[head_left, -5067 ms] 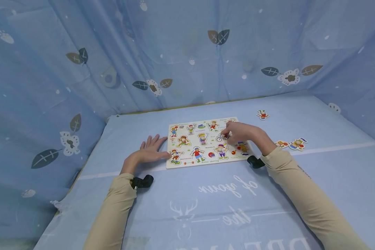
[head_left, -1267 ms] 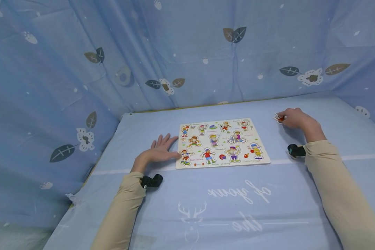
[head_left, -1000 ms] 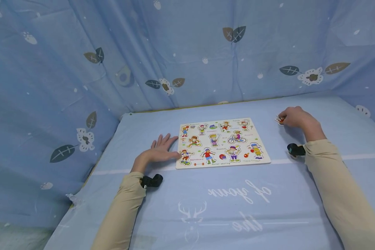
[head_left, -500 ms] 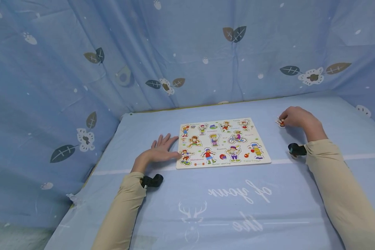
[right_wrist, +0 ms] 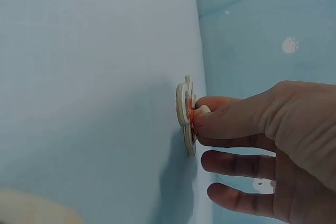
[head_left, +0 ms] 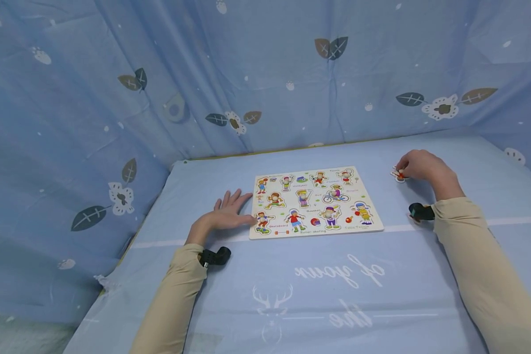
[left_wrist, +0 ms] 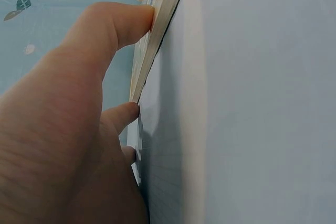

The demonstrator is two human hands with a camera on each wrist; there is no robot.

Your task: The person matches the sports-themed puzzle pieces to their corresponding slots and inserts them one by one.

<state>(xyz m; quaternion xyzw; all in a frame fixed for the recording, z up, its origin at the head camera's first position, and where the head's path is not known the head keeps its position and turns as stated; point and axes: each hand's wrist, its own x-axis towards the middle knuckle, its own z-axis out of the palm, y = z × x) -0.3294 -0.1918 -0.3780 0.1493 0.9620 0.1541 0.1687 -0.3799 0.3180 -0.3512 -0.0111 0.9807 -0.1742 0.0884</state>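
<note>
A wooden peg puzzle board (head_left: 283, 215) with several figure pieces in it lies on the table. My left hand (head_left: 225, 212) is spread at its left side, the thumb on the board's edge and the other fingers extended along the side; in the left wrist view, the thumb tip touches the board's rim (left_wrist: 167, 22). To the right of the board, my right hand (head_left: 422, 167) pinches the small knob of a loose figure puzzle piece (head_left: 399, 174) between thumb and forefinger. In the right wrist view that piece (right_wrist: 185, 116) is edge-on, close over the cloth, with the other fingers held apart.
Part of another loose piece (head_left: 414, 220) shows beside the right wrist camera (head_left: 420, 211); the forearm hides what lies behind it. A blue printed cloth (head_left: 318, 275) covers the table, and blue curtains (head_left: 265, 73) stand at the back and left.
About five seconds ago my right hand was at the bicycle piece on the board; it has since moved right to the loose piece. Lately that piece has turned and shifted slightly. The left hand stays put.
</note>
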